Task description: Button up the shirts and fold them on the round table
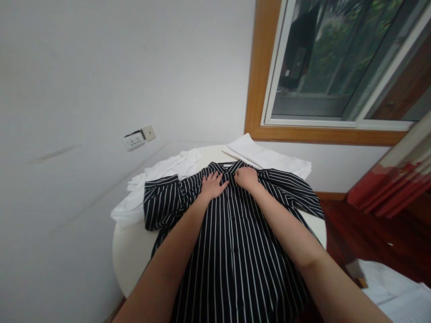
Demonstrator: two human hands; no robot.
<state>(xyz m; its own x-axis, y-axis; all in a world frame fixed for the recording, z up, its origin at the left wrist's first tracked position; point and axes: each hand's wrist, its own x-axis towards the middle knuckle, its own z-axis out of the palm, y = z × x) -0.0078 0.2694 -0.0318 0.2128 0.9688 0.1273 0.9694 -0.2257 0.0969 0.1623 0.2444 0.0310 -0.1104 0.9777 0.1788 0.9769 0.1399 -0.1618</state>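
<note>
A black shirt with white stripes (232,237) lies spread front up on a round white table (129,255), its collar towards the far edge and both sleeves out to the sides. Its lower part reaches down past the bottom of the view. My left hand (213,185) rests flat on the shirt just left of the collar, fingers spread. Close by on the right, my right hand (246,177) is closed at the shirt's collar and upper front, its fingers curled in on the fabric. What exactly lies between those fingertips is hidden.
Crumpled white cloth (161,172) lies on the table's left, and folded white cloth (269,154) at the back right. A wall with a socket (134,141) borders the table. A wood-framed window (264,67), red and cream curtain (393,179) and white items (393,282) are to the right.
</note>
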